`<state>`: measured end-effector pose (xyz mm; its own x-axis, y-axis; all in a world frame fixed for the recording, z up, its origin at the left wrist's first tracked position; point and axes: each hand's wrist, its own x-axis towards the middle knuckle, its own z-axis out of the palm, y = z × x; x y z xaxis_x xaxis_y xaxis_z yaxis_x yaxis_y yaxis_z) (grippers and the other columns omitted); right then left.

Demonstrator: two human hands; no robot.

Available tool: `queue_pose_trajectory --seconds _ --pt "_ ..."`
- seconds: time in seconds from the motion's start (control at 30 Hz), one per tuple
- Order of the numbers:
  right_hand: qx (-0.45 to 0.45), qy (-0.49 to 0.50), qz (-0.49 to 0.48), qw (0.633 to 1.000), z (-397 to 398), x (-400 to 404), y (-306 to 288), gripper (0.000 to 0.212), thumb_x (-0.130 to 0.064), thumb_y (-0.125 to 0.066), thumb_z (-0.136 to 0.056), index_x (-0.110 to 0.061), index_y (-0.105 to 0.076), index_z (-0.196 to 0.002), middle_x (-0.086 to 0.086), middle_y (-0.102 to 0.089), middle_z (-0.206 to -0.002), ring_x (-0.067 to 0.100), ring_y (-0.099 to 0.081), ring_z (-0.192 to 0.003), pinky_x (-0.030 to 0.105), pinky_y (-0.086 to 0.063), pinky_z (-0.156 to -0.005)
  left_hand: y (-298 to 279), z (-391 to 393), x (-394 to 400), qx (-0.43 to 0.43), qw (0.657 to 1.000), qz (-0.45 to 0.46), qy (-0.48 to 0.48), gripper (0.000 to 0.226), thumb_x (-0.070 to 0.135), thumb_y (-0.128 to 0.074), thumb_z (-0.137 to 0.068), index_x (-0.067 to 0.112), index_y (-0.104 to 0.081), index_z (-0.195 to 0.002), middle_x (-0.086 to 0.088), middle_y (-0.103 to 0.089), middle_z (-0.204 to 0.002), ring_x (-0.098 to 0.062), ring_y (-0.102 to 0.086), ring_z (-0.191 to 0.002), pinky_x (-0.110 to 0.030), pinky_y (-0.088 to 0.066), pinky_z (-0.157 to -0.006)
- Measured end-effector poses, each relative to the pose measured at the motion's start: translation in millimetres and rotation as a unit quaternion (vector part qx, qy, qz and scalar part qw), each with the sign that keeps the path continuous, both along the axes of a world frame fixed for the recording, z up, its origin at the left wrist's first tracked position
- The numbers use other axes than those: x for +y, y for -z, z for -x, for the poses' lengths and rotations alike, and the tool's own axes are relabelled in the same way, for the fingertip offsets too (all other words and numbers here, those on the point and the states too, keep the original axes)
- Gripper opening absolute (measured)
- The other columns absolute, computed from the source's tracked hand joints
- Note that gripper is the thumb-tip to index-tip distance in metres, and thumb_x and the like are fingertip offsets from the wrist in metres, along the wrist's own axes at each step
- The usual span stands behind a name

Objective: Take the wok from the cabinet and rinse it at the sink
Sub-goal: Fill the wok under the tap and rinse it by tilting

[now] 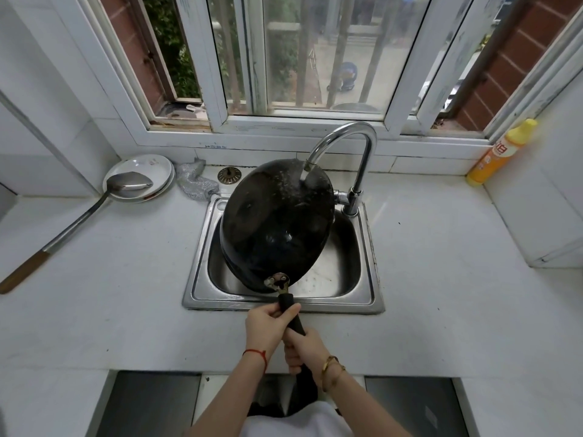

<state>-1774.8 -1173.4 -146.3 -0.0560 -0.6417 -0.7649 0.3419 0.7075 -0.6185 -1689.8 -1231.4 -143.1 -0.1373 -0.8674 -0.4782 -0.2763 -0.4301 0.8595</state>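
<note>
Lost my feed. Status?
Left hand, right hand gripping black handle. Black round metal wok upturned over steel sink, tap water hitting it. Nothing obstructing.

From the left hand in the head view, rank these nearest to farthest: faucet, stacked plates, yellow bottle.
Measured from the left hand on the wok handle:
1. Faucet, behind the sink, slightly right.
2. Stacked plates, back left on the counter.
3. Yellow bottle, far right corner.

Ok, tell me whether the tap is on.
On: water streams from the faucet spout onto the overturned wok over the sink.
</note>
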Motion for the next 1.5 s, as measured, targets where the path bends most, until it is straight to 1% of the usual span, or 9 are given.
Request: queue_pose_trajectory --seconds 0.23,0.4,0.53,0.83,1.03,1.13,1.2,1.33,1.5 --pt "0.009 0.011 0.004 1.0 4 -1 -1 0.035 -0.018 -0.056 -0.089 -0.017 -0.041 -0.057 -0.003 -0.035 -0.045 0.011 -0.03 -0.036 0.018 -0.028 -0.038 -5 8 -1 -0.004 1.0 0.012 0.009 0.009 0.028 -0.081 -0.073 0.026 -0.073 -0.076 0.002 -0.076 -0.077 -0.007 -0.071 -0.08 -0.026 -0.057 -0.076" --pt "-0.011 0.027 0.005 1.0 6 -1 -1 0.038 -0.018 -0.055 -0.09 -0.018 -0.041 -0.055 -0.003 -0.035 -0.045 0.01 -0.031 -0.036 0.019 -0.029 -0.037 -5 13 -4 -0.019 0.999 0.016 0.023 0.02 0.032 -0.082 -0.072 0.017 -0.077 -0.084 0.003 -0.076 -0.076 -0.008 -0.071 -0.078 -0.025 -0.057 -0.074" --pt "-0.038 0.039 0.001 0.999 4 0 -2 0.041 -0.019 -0.054 -0.092 -0.018 -0.041 -0.053 -0.004 -0.035 -0.044 0.009 -0.031 -0.034 0.019 -0.029 -0.035 -6 12 -4 -0.03 0.999 0.02 0.034 0.022 0.034 -0.081 -0.072 0.014 -0.077 -0.081 0.002 -0.076 -0.072 -0.01 -0.072 -0.076 -0.025 -0.058 -0.071" --pt "-0.068 0.053 -0.001 0.996 2 -1 -2 0.044 -0.024 -0.053 -0.095 -0.018 -0.041 -0.054 -0.004 -0.034 -0.043 0.008 -0.031 -0.033 0.018 -0.028 -0.033 -8 13 2 -0.021 1.0 0.011 0.019 0.026 0.033 -0.081 -0.072 0.016 -0.076 -0.092 0.005 -0.075 -0.079 0.003 -0.068 -0.074 -0.007 -0.049 -0.058" --pt "-0.043 0.048 -0.002 0.998 2 0 -2 0.041 -0.023 -0.053 -0.095 -0.017 -0.044 -0.056 -0.003 -0.036 -0.045 0.009 -0.032 -0.034 0.018 -0.029 -0.035 -5 13 5 -0.004 1.0 -0.023 0.008 0.031 0.036 -0.079 -0.073 0.015 -0.075 -0.096 0.002 -0.076 -0.085 -0.006 -0.069 -0.083 -0.015 -0.05 -0.066" --pt "-0.036 0.049 -0.006 0.998 1 0 -2 0.041 -0.022 -0.053 -0.094 -0.017 -0.042 -0.055 -0.003 -0.035 -0.045 0.009 -0.031 -0.035 0.018 -0.028 -0.035 -6 12 5 -0.003 0.999 -0.036 -0.008 0.02 0.037 -0.079 -0.073 0.02 -0.073 -0.083 0.002 -0.075 -0.082 -0.007 -0.067 -0.082 -0.016 -0.049 -0.066" --pt "-0.038 0.049 -0.007 0.998 1 0 -3 0.042 -0.023 -0.054 -0.094 -0.017 -0.042 -0.054 -0.003 -0.034 -0.045 0.009 -0.031 -0.035 0.018 -0.028 -0.035 -4 12 5 -0.007 0.998 -0.054 -0.011 0.021 0.041 -0.079 -0.072 0.022 -0.071 -0.077 0.001 -0.075 -0.08 -0.01 -0.068 -0.082 -0.022 -0.052 -0.071" --pt "-0.047 0.057 -0.017 0.997 1 -2 -4 0.042 -0.023 -0.054 -0.094 -0.017 -0.042 -0.055 -0.002 -0.033 -0.046 0.009 -0.031 -0.034 0.018 -0.027 -0.035 1 10 5 0.019 0.995 -0.096 0.001 0.031 0.043 -0.08 -0.069 0.015 -0.075 -0.08 -0.004 -0.076 -0.079 -0.017 -0.071 -0.083 -0.033 -0.057 -0.081" --pt "-0.045 0.06 -0.029 0.997 0 -5 -3 0.043 -0.029 -0.053 -0.095 -0.017 -0.041 -0.055 -0.002 -0.033 -0.044 0.01 -0.032 -0.033 0.018 -0.028 -0.035 1 11 4 0.038 0.993 -0.115 0.016 0.033 0.043 -0.078 -0.072 0.012 -0.077 -0.082 -0.004 -0.077 -0.08 -0.019 -0.072 -0.086 -0.034 -0.057 -0.083"
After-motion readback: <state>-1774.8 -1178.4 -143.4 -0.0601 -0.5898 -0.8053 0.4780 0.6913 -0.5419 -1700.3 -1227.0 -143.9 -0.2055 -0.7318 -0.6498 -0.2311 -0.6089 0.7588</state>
